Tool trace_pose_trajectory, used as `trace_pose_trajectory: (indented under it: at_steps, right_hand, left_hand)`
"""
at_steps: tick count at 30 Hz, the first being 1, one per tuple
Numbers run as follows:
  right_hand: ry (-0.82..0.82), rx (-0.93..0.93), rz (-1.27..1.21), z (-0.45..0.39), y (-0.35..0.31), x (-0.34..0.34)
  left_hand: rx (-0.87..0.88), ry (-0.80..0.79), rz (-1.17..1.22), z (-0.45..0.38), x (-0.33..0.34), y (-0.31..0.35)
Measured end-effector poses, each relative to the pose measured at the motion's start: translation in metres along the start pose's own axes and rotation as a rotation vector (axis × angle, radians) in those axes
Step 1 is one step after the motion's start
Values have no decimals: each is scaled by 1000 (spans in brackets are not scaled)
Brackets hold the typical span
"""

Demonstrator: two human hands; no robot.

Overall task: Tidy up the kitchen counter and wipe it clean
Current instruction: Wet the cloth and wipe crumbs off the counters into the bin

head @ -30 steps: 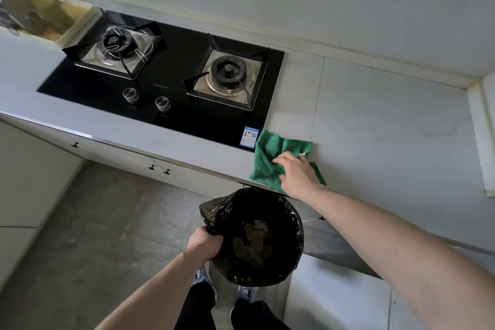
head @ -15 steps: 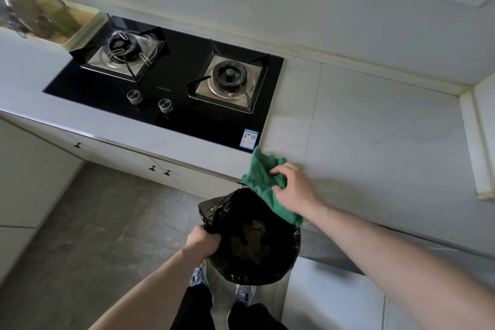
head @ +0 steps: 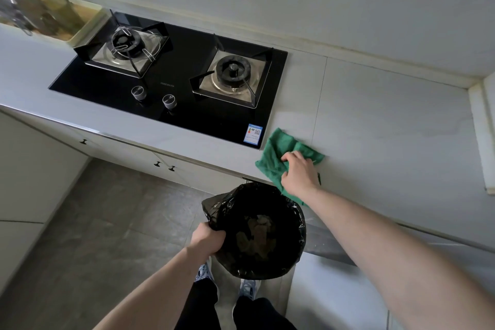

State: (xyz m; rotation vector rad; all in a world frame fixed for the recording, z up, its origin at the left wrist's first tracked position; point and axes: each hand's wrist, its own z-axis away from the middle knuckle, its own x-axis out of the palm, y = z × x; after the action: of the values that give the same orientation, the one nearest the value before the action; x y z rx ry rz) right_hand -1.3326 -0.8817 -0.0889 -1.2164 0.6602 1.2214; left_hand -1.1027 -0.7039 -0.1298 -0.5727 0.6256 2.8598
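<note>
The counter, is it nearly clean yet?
Mostly, it seems. The counter looks bare of clutter. Right now the right hand holds a green cloth at the counter's edge, above the black bin bag that the left hand grips. The far side may still need wiping.

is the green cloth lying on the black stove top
No, the green cloth lies on the white counter just right of the stove, under the right hand.

A home kitchen: a two-burner gas hob [head: 171,80] set in a pale counter [head: 388,120] over cabinets [head: 166,163]
</note>
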Motion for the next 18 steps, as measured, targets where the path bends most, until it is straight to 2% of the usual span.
trace_pose_trajectory:
  at_steps: [4, 9, 11, 14, 18]
  right_hand:
    - [-77, -101, -32, 34, -7, 9]
    - [-204, -120, -145, 71, -12, 25]
    - [-208, -142, -159, 73, -14, 24]
    - [-102, -128, -280, 60, -21, 9]
    - [140, -100, -383, 22, -25, -24]
  left_hand:
    - [-6, -6, 7, 2, 1, -1]
    - [-8, 5, -1, 11, -1, 5]
    - [-12, 18, -9, 12, -6, 5]
    - [-24, 22, -34, 7, -11, 2]
    - [-22, 9, -34, 2, -11, 1]
